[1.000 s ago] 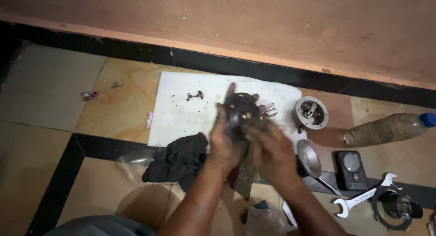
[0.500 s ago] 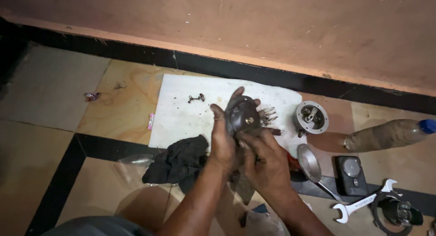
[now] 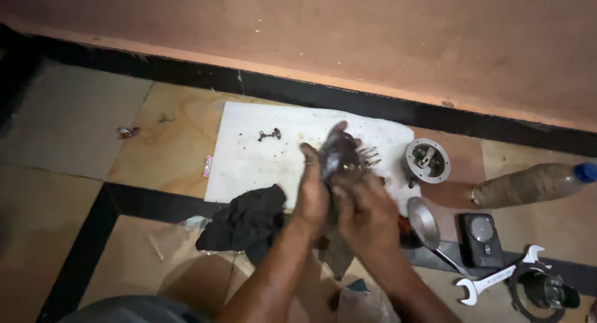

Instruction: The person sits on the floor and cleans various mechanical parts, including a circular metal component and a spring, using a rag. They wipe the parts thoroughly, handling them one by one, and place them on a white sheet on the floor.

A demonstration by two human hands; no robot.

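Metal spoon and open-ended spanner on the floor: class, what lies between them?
In the head view, a small dark rectangular device lies between the metal spoon and the open-ended spanner, beside the spoon's handle.

A single head-worn camera looks steeply down, from close above, at the floor by the wall.

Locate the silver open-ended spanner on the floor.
Head view, lower right: the silver open-ended spanner lies on the floor between the small black box and a dark round part.
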